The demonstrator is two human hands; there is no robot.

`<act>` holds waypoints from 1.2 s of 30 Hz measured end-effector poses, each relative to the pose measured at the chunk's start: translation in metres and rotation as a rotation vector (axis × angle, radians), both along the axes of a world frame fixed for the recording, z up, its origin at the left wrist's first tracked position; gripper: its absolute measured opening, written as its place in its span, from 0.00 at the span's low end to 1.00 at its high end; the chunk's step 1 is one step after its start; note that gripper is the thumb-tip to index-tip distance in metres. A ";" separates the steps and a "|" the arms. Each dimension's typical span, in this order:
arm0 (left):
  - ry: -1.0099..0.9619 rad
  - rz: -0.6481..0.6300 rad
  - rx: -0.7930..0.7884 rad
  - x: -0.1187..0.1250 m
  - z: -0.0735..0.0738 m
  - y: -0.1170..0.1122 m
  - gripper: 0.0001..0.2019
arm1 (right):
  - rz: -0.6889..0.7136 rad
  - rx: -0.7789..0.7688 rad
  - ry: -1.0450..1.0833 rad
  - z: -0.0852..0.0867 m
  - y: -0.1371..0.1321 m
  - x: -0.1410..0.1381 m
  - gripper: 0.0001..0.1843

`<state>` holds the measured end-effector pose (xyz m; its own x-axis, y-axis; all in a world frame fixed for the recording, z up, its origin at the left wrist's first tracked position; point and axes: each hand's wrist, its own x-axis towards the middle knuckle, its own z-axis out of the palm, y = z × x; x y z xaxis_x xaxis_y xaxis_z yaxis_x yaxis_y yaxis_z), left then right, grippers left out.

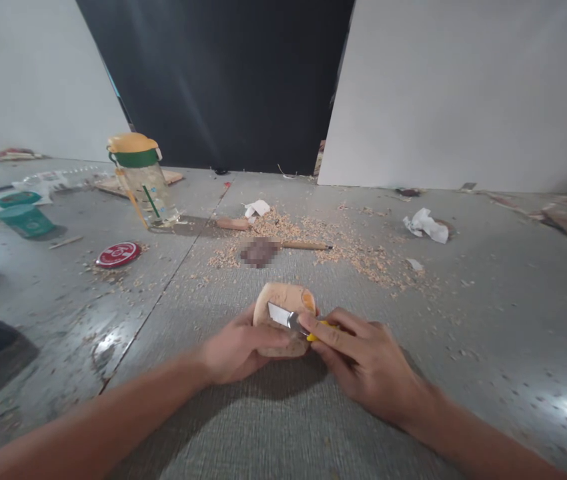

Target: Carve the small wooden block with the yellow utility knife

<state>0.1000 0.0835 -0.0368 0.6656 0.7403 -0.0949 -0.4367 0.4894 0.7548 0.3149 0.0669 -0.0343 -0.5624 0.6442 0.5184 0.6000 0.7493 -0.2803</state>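
Our left hand (pixel 237 348) holds the pale block (pixel 281 292), likely light and hard, best by its side, while our right hand (pixel 371 360) grips the knife (pixel 293 321) by its yellow handle (pixel 313 337).

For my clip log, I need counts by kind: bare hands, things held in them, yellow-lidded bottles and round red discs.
Hands: 2, left hand and right hand
Things held: 2, pale block and yellow-handled knife
Yellow-lidded bottle: 1
Red disc: 1
Total: 6
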 end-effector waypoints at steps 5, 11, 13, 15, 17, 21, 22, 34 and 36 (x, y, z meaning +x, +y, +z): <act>-0.002 0.045 -0.016 0.003 0.000 -0.002 0.19 | 0.030 -0.003 0.063 -0.001 0.000 -0.001 0.18; 0.001 0.108 -0.056 0.007 0.003 -0.002 0.20 | 0.026 0.008 0.070 -0.002 -0.001 -0.001 0.18; 0.004 0.105 -0.046 0.008 0.003 -0.001 0.16 | 0.027 0.011 0.069 -0.002 -0.001 -0.002 0.18; 0.007 0.095 -0.008 0.009 0.003 -0.001 0.14 | 0.034 0.003 0.081 -0.001 -0.001 -0.003 0.18; 0.023 0.085 0.056 0.009 0.001 -0.002 0.13 | 0.039 -0.005 0.098 0.001 -0.002 -0.004 0.18; 0.170 0.079 0.227 0.008 -0.001 -0.003 0.11 | 0.042 0.009 0.103 0.005 -0.005 -0.007 0.18; 0.216 0.076 0.265 0.007 0.000 -0.003 0.11 | 0.045 0.013 0.107 0.007 -0.006 -0.008 0.17; 0.201 0.087 0.267 0.010 0.003 -0.005 0.14 | -0.013 0.094 0.015 0.013 -0.004 -0.008 0.17; 0.172 0.064 0.217 0.009 0.003 -0.005 0.14 | -0.025 0.144 -0.014 0.013 -0.001 -0.006 0.17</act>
<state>0.1093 0.0784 -0.0337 0.6043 0.7959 -0.0376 -0.3177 0.2840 0.9047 0.3084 0.0661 -0.0208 -0.5545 0.5776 0.5990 0.6222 0.7658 -0.1624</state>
